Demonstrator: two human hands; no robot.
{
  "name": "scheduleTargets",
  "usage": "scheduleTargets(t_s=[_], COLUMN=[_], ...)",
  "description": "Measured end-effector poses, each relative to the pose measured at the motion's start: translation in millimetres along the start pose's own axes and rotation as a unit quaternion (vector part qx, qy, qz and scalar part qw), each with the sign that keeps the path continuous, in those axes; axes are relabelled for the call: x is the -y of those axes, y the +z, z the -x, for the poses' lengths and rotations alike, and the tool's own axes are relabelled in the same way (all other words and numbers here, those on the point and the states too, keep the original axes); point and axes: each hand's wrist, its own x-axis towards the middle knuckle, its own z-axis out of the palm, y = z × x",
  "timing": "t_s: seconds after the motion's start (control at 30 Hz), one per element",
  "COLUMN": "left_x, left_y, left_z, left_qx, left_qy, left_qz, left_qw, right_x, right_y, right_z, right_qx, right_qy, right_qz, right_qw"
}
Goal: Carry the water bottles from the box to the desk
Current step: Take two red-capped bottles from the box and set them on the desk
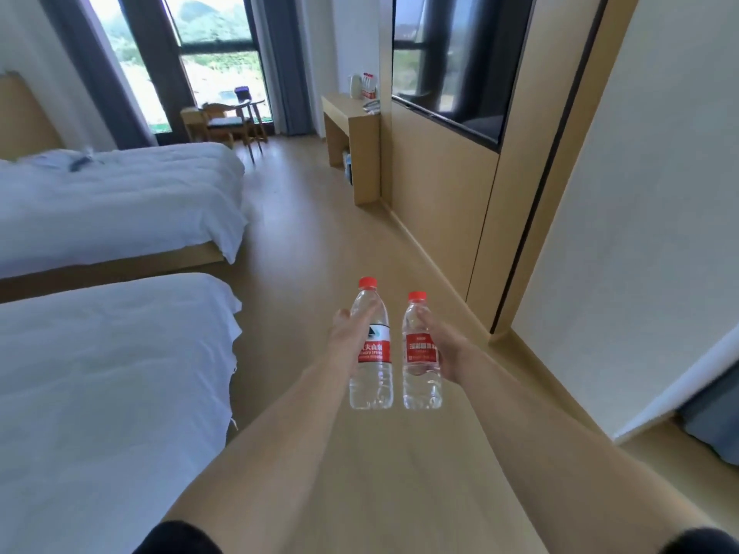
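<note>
My left hand (348, 333) grips a clear water bottle (372, 369) with a red cap and red label, held upright in front of me. Just to its right, my right hand (440, 345) grips a second, slightly shorter red-capped bottle (420, 369), also upright. Both bottles hang above the wooden floor, a small gap between them. Far ahead on the right stands the wooden desk (344, 109). On its top are several red-labelled bottles (368, 86) next to a white kettle (355, 86). The box is out of sight.
Two beds with white covers (120, 193) fill the left side. A wood-panelled wall with a dark screen (452, 66) runs along the right. A chair and small table (228, 121) stand by the window at the back. The wooden floor aisle (320, 233) leads to the desk.
</note>
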Motion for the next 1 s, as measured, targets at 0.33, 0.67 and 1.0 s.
scheduleTargets(t_s=[0.33, 0.67, 1.0], left_x=[-47, -131, -195], left_y=[-14, -46, -73], left_z=[-109, -287, -432], left_qx=[-0.059, -0.042, -0.048], left_qy=[-0.013, 0.005, 0.002], left_qz=[-0.002, 0.011, 0.002], left_qw=[0.998, 0.999, 0.999], right_x=[57, 150, 229], right_y=[39, 107, 163], right_z=[-115, -273, -401], right_qx=[0.077, 0.066, 0.057], right_qy=[-0.008, -0.010, -0.009], right_qz=[0.035, 0.086, 0.053], right_qw=[0.996, 0.994, 0.997])
